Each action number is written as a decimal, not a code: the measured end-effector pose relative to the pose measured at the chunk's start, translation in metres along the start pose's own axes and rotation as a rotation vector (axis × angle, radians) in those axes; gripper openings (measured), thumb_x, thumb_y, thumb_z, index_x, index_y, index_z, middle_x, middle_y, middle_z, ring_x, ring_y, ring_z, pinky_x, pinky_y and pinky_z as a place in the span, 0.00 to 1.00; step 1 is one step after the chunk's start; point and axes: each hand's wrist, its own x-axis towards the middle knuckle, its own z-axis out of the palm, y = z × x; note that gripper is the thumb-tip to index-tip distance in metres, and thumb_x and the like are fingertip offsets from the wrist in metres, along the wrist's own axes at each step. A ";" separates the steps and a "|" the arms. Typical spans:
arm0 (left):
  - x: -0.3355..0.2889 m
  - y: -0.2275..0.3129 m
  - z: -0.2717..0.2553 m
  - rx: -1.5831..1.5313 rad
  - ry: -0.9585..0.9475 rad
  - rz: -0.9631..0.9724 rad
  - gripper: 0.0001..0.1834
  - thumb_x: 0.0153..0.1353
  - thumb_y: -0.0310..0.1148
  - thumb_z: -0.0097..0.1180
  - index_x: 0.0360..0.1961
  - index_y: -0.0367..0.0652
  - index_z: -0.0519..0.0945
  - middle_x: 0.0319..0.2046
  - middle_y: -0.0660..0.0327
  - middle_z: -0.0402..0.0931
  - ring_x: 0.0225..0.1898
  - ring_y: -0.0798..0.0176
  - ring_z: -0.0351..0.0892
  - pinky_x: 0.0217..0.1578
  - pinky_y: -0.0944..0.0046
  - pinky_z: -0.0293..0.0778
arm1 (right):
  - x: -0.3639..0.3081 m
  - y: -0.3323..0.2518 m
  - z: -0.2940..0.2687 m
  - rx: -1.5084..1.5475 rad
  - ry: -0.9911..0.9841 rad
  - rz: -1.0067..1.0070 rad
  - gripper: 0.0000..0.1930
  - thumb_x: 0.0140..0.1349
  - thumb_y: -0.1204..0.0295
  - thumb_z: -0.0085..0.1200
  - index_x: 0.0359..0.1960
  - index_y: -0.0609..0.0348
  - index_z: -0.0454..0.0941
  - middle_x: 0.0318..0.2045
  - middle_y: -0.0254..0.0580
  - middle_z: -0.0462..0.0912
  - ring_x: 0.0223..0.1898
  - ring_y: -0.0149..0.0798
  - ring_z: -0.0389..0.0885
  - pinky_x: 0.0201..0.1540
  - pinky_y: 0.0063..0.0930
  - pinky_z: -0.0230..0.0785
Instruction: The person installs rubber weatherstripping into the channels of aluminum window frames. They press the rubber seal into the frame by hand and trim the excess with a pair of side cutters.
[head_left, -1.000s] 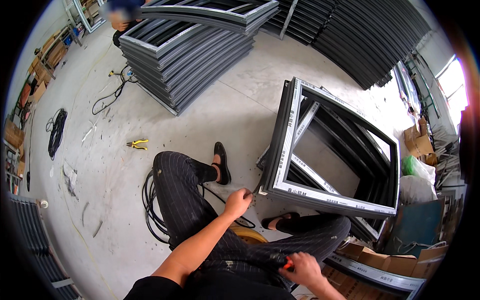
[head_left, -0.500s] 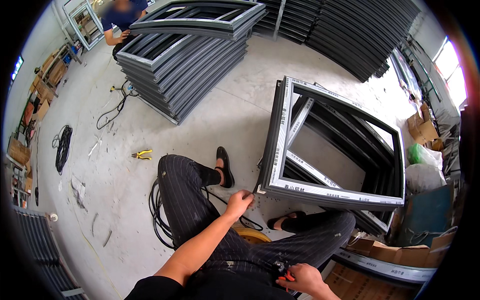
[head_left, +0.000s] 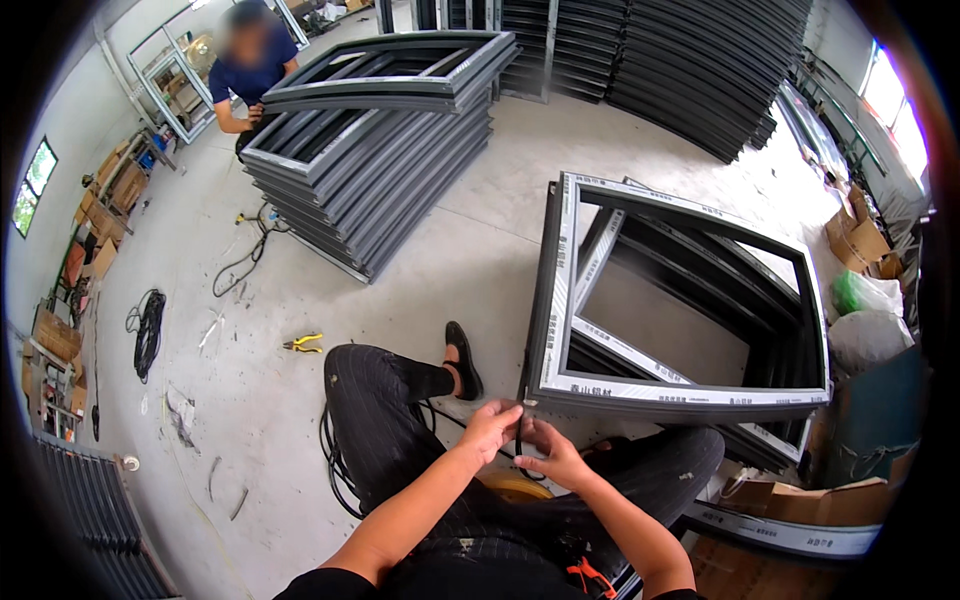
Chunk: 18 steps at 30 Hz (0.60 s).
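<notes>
A dark window frame point(head_left: 690, 392) with a white printed film lies on a stack of similar frames, right of centre. At its near left corner, my left hand point(head_left: 490, 432) has its fingers pinched on a thin black strip point(head_left: 519, 437) that hangs down from the corner. Just to the right, my right hand point(head_left: 556, 458) closes its fingers at the same strip; its thumb is at the lower end. The fingertips partly hide the strip. A red-handled hand tool point(head_left: 592, 578) rests at my lap, its jaws not visible.
Yellow-handled pliers point(head_left: 303, 343) and a coiled black cable point(head_left: 148, 335) lie on the floor at left. A co-worker point(head_left: 250, 70) stands behind a tall frame stack point(head_left: 380, 190). Cardboard boxes point(head_left: 855, 235) and plastic bags point(head_left: 868, 335) line the right side.
My right hand has let go of the red-handled tool at my lap and come up beside my left hand at the frame corner. The view has tilted up slightly.
</notes>
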 end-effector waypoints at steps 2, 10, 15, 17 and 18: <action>0.001 0.003 -0.004 0.124 0.034 0.046 0.08 0.66 0.32 0.55 0.41 0.37 0.75 0.35 0.61 0.77 0.38 0.64 0.80 0.40 0.65 0.77 | 0.005 -0.004 0.012 0.266 0.049 0.209 0.22 0.58 0.76 0.64 0.51 0.65 0.66 0.30 0.43 0.82 0.33 0.32 0.82 0.37 0.25 0.74; 0.083 0.020 -0.017 0.676 0.173 0.223 0.16 0.68 0.38 0.52 0.45 0.32 0.78 0.33 0.62 0.80 0.32 0.71 0.77 0.34 0.68 0.73 | -0.010 0.022 0.013 0.476 0.196 0.317 0.07 0.66 0.76 0.51 0.43 0.64 0.72 0.24 0.35 0.76 0.20 0.26 0.71 0.23 0.22 0.66; 0.107 0.020 -0.005 0.670 0.151 0.188 0.17 0.67 0.37 0.54 0.44 0.31 0.80 0.33 0.61 0.81 0.31 0.69 0.78 0.33 0.67 0.73 | -0.009 0.022 0.012 0.670 0.056 0.432 0.06 0.68 0.77 0.50 0.44 0.64 0.71 0.25 0.38 0.75 0.22 0.28 0.70 0.21 0.22 0.62; 0.113 0.015 -0.012 0.587 0.122 0.234 0.16 0.66 0.37 0.56 0.41 0.30 0.81 0.30 0.61 0.81 0.26 0.70 0.74 0.29 0.69 0.71 | -0.005 0.015 0.007 0.758 -0.016 0.470 0.06 0.68 0.77 0.49 0.44 0.66 0.70 0.27 0.40 0.75 0.23 0.29 0.70 0.21 0.21 0.61; 0.117 0.010 -0.017 0.685 0.168 0.292 0.16 0.66 0.37 0.56 0.40 0.31 0.81 0.29 0.61 0.81 0.25 0.71 0.73 0.28 0.69 0.70 | -0.002 0.010 0.005 0.746 -0.040 0.480 0.07 0.68 0.77 0.49 0.44 0.67 0.70 0.27 0.41 0.76 0.23 0.30 0.70 0.21 0.21 0.61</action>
